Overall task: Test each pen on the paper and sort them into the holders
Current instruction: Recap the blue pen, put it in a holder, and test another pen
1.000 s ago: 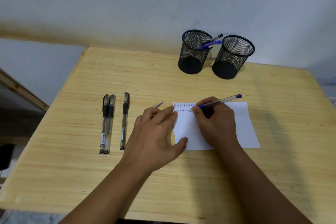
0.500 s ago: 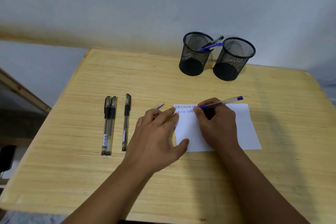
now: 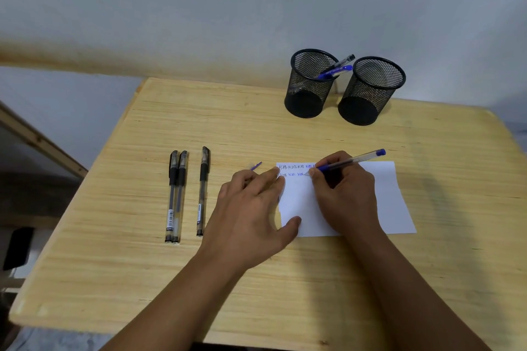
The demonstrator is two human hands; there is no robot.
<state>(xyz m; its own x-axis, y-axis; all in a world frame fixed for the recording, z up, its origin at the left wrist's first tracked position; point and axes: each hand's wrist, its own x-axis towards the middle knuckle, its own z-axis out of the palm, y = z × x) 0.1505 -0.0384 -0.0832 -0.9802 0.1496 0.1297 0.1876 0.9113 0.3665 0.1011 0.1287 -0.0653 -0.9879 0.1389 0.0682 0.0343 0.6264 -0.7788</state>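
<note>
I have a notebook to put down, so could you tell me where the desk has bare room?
Bare wood lies between the three black pens and the left holder, right of the paper, and along the near edge of the desk. It is crowded where the left hand presses the paper and the right hand writes.

Pale yellow wood-grain table (image 3: 285,128) with fine horizontal streaks. White paper (image 3: 396,196) right of centre, scribbled along its top left edge in black and blue ink. Clear-barrelled pen (image 3: 352,161) with a blue end cap and blue grip, mid-right. Three pens (image 3: 178,196) left of centre, black caps and grips, see-through barrels, one with a white barcode label. Two black wire-mesh holders (image 3: 370,91) in the upper right; a blue pen and a clear black-tipped one poking out of the left holder. Greyish-white wall (image 3: 199,8) up top, with a tan smudgy band.
</note>
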